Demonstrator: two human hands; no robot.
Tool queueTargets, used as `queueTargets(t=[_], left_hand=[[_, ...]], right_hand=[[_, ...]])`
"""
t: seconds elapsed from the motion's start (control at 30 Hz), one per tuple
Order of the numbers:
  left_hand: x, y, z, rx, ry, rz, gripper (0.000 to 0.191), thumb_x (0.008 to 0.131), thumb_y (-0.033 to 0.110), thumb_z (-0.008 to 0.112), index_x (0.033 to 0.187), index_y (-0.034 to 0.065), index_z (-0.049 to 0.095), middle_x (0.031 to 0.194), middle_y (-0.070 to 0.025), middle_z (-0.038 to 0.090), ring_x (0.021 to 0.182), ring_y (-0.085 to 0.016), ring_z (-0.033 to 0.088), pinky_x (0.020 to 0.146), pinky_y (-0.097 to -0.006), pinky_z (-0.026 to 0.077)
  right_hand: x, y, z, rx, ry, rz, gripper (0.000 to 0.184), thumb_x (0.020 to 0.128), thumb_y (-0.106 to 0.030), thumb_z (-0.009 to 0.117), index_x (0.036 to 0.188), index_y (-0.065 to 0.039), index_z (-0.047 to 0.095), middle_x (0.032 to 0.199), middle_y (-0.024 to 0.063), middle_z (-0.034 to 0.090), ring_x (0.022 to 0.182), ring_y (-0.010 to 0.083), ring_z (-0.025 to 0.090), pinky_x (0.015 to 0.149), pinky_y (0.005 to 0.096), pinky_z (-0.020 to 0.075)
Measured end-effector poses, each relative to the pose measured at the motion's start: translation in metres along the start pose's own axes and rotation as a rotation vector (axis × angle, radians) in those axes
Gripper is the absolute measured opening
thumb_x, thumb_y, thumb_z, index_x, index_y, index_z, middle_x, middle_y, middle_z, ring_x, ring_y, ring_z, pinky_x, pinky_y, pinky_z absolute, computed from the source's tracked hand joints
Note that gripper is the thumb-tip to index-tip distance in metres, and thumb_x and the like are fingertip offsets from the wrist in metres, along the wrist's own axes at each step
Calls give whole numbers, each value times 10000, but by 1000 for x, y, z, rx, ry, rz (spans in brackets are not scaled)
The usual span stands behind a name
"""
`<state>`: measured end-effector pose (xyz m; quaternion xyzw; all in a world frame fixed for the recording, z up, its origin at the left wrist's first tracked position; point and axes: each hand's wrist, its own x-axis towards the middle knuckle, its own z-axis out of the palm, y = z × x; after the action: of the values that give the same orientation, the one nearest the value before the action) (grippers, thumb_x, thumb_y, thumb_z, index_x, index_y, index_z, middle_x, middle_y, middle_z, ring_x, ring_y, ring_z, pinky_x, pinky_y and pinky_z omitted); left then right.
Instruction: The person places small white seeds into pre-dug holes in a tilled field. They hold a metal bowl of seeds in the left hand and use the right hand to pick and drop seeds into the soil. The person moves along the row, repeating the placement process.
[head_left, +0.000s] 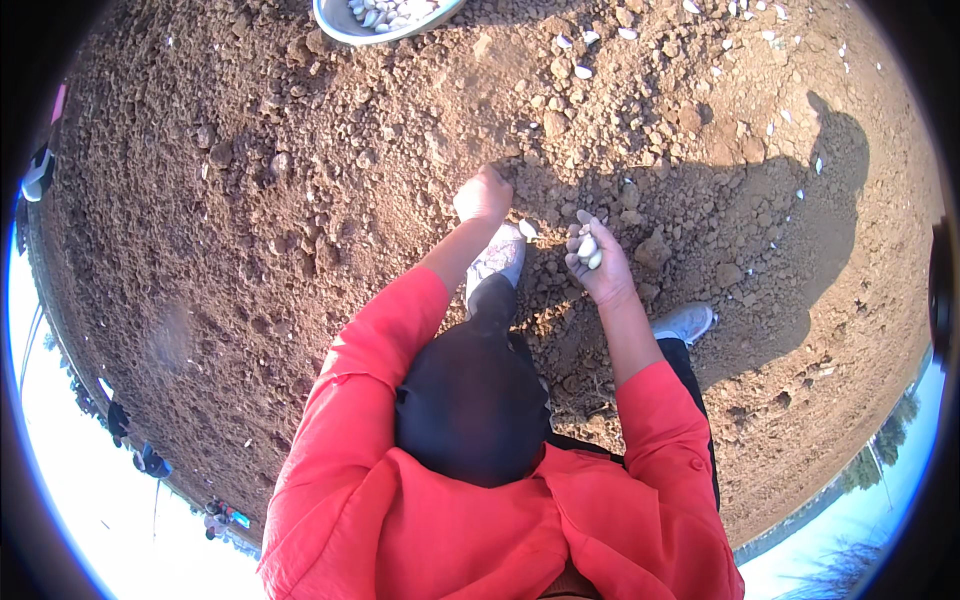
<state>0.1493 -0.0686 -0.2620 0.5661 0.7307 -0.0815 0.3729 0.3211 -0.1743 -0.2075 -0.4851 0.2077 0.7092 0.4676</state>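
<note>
My left hand (484, 196) is lowered to the brown soil just beyond the toe of my shoe, fingers bent down; whether they pinch anything is hidden. Several pale garlic cloves (588, 249) lie in my right hand (602, 262), held palm up with fingers curled around them, low over the ground. Between the hands, one garlic clove (529, 229) rests beside the shoe. Near the top edge stands a light-rimmed bowl (352, 36), cut off by the frame, with many cloves inside. More loose cloves (583, 73) are scattered over the soil at the upper right.
Cloddy soil (247, 247) surrounds me. My shoes (499, 255) are planted on it, one of them (686, 322) off to the right. A clod (652, 250) lies right of my right hand. My shadow falls rightward. Several people (152, 461) are far off at the lower left.
</note>
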Motion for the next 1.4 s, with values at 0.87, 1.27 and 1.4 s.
queueTargets(t=[0.87, 1.27, 1.4], left_hand=[[-29, -53, 3, -113, 77, 172, 199, 801, 305, 559, 854, 117, 596, 719, -105, 637, 692, -289, 625, 646, -371, 485], [-15, -54, -17, 27, 80, 477, 186, 792, 219, 591, 949, 119, 575, 855, -74, 614, 748, -277, 613, 673, -368, 487], [-11, -66, -10, -49, 96, 518, 176, 810, 231, 585, 929, 102, 578, 870, -94, 603, 747, -282, 611, 677, -375, 486]], right_hand=[[1, -5, -8, -28, 17, -10, 269, 889, -256, 501, 1114, -110, 512, 861, 42, 601, 655, 133, 585, 529, 277, 491], [2, -3, -11, -26, 38, -14, 285, 887, -265, 516, 1121, -103, 511, 878, 39, 599, 666, 136, 588, 525, 267, 478], [2, -4, -11, -15, 24, -8, 280, 886, -264, 519, 1115, -103, 513, 873, 33, 595, 663, 133, 586, 524, 267, 478]])
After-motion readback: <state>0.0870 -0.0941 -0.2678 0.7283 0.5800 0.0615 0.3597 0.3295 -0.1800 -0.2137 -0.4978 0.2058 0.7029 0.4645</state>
